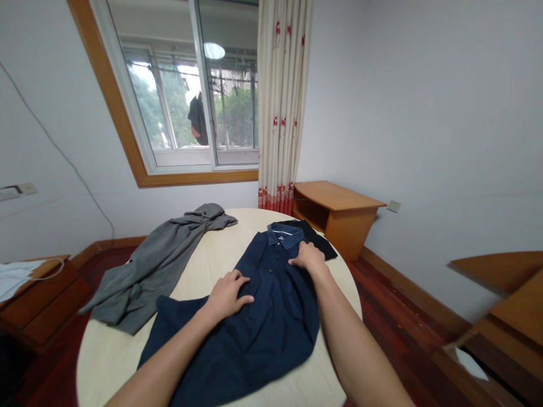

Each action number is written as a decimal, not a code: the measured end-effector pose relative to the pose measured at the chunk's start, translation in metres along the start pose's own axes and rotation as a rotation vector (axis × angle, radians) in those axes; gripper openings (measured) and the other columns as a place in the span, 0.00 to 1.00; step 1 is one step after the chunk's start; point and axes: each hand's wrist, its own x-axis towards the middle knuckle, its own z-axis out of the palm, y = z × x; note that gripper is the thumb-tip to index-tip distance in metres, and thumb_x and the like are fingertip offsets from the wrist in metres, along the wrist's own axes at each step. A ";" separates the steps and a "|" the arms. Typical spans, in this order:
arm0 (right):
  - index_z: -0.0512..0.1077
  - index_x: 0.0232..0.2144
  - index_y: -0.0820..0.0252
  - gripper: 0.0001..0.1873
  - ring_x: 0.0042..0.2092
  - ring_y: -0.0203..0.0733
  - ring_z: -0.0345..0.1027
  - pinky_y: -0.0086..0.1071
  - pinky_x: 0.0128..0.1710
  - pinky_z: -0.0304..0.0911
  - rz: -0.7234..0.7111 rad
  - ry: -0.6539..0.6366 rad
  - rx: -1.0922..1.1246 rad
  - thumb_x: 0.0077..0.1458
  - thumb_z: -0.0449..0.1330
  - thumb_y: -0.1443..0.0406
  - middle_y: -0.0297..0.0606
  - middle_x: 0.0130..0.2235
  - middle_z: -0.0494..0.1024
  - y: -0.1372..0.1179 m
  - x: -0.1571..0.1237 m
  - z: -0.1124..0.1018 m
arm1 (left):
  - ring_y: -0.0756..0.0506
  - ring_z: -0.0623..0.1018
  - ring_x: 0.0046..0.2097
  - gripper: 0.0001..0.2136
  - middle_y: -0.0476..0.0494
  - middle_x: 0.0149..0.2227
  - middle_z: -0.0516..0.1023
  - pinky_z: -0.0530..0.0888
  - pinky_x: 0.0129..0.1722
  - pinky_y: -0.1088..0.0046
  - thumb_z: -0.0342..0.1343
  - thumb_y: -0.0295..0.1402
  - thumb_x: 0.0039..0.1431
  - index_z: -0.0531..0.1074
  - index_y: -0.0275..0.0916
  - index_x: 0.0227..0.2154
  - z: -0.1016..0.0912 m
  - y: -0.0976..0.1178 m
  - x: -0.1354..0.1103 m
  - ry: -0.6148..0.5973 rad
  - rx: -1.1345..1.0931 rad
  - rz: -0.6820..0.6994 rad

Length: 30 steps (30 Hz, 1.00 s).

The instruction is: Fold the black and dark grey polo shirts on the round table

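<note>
Now across round pale-wood table [214,249]: navy-blue collared fabric shirt [271,316] | beneath bare left hand [228,294] at left and bare right hand [309,258] near far collar [292,241], well apart, with thumbs parted from fingers | best to press lightly, smoothing creases outward

The bottom edge cuts off 2 bare forearms [356,339], the pale round wooden table [220,249] and the lower part of the navy-blue collared cloth shirt [271,328]. That shirt hides part of the flat black cloth [322,244] by its collar [292,239], where white print [281,238] is too small to read. Whether the bare right hand [309,256] pinches fabric cannot be told.
</note>
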 end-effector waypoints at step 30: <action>0.71 0.49 0.57 0.15 0.51 0.47 0.70 0.37 0.51 0.63 -0.390 0.334 0.423 0.61 0.54 0.62 0.41 0.50 0.76 -0.019 -0.003 0.006 | 0.38 0.74 0.55 0.21 0.37 0.52 0.77 0.67 0.58 0.58 0.49 0.49 0.60 0.75 0.40 0.46 -0.054 -0.075 -0.012 0.474 -0.053 -0.044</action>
